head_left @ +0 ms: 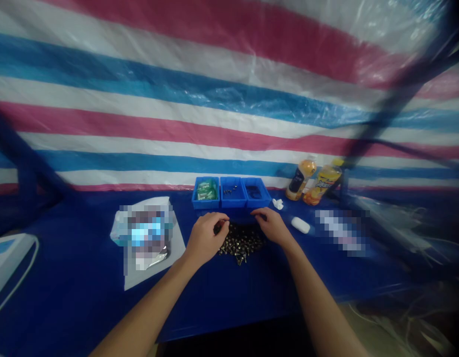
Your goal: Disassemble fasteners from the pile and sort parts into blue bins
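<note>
My left hand [209, 235] and right hand [270, 223] flank one heap of small metal parts [242, 244], too many to count, on the blue table [232, 302]. Beyond sit three blue bins [232, 201]; rightward, two bottles [300, 181] and one white case [300, 225]. My left fingers curl toward the thumb, my right bend loosely; I cannot tell whether either grips a part.

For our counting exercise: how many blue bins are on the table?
3, in a row beyond the pile of metallic pieces: left bin with green contents, middle bin with a few small parts, right bin with dark contents. None seems hidden.
</note>
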